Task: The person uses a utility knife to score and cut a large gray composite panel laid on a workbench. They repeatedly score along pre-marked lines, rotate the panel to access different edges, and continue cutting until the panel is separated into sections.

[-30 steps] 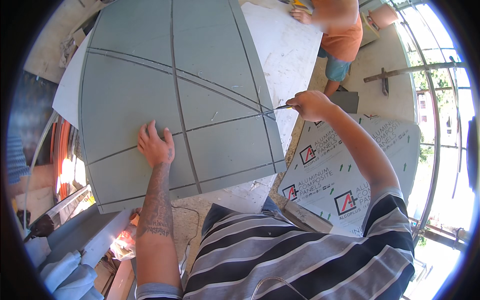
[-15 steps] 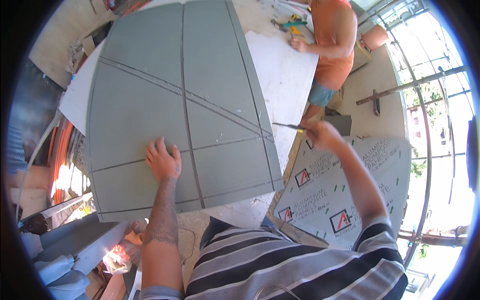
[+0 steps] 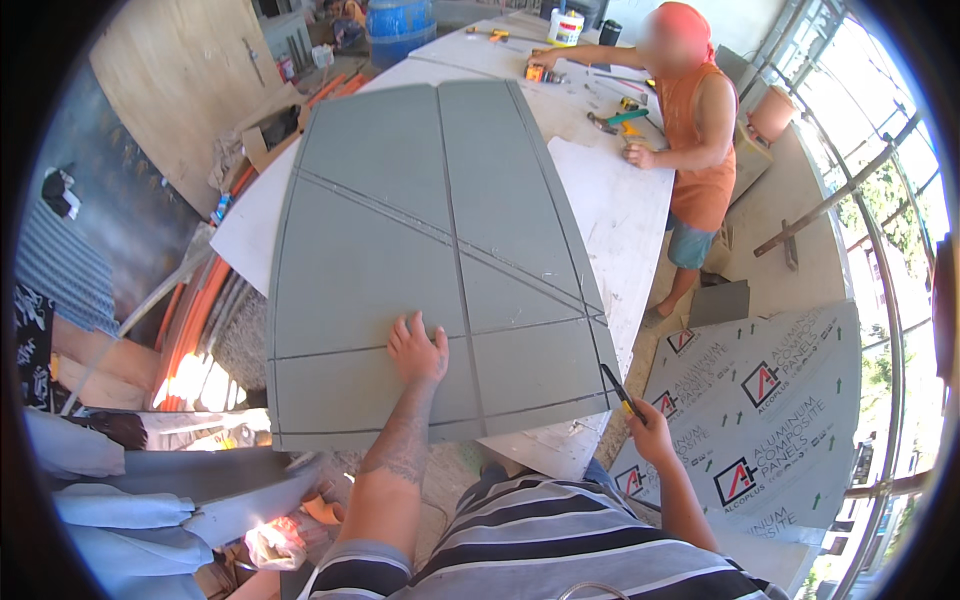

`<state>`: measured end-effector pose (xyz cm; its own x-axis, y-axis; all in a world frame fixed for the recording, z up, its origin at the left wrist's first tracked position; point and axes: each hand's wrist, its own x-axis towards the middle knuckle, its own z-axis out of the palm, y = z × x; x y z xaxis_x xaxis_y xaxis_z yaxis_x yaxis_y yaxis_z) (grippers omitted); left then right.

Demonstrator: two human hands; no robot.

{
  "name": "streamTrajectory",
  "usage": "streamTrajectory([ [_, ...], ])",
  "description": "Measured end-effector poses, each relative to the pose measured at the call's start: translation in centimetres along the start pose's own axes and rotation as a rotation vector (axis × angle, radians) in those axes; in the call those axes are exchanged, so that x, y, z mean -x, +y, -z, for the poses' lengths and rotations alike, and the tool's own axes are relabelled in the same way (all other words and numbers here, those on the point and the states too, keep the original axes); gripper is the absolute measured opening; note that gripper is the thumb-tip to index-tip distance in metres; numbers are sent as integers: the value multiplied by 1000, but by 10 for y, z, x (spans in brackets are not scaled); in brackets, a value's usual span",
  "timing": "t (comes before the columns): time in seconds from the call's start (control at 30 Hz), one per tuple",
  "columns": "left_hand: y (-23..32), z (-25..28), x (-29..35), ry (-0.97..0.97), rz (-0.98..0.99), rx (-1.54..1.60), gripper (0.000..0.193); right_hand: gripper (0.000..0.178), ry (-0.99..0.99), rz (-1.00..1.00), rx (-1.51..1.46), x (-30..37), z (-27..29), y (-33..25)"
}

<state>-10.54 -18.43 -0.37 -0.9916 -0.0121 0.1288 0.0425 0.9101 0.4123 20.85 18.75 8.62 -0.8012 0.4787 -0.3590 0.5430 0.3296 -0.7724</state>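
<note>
A large grey panel [image 3: 370, 250] lies on the white-topped table, with straight dark grooves across it and a diagonal double line. Small light shavings lie along the grooves. My left hand [image 3: 418, 350] rests on the panel's near half with its fingers spread, just left of the long middle groove. At the panel's near right corner, my right hand [image 3: 652, 436] is closed around a slim black and yellow knife-like tool [image 3: 621, 390]. Its dark tip reaches over the panel's right edge, close to the groove there; whether it touches, I cannot tell.
Across the table [image 3: 600, 200] stands a co-worker [image 3: 705, 150] in orange, one hand near an orange power tool [image 3: 540, 74]. A hammer [image 3: 603, 123] lies nearby. Printed sheets [image 3: 790, 400] lean at right. Orange pipes [image 3: 196, 315] and a blue barrel [image 3: 398, 30] are on the left.
My right hand has brought the tool nearer to me, to the panel's near right corner. My left hand stays flat on the panel. The view has shifted, showing more of the co-worker and table.
</note>
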Motion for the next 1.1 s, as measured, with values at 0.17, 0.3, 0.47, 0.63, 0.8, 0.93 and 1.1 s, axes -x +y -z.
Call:
streamTrajectory([
  [0.17,-4,11,-6,-118,-42,144,70,42,-56,146,60,-9,-5,-13],
  [0.3,-21,9,1,-116,-37,167,59,45,-153,299,169,-22,-28,1],
  [0.47,55,48,29,-281,-221,210,40,48,-173,82,25,5,-19,1],
  [0.63,81,27,15,-314,-283,201,42,39,82,8,-362,0,-36,45],
  [0.8,107,-14,-12,-340,-446,139,60,37,207,-24,-492,3,-53,27],
  [0.93,146,-6,12,-739,-958,214,65,34,408,-41,-605,5,-89,9],
  [1.1,102,39,-8,-904,-960,504,57,19,678,-224,-765,34,-170,-44],
])
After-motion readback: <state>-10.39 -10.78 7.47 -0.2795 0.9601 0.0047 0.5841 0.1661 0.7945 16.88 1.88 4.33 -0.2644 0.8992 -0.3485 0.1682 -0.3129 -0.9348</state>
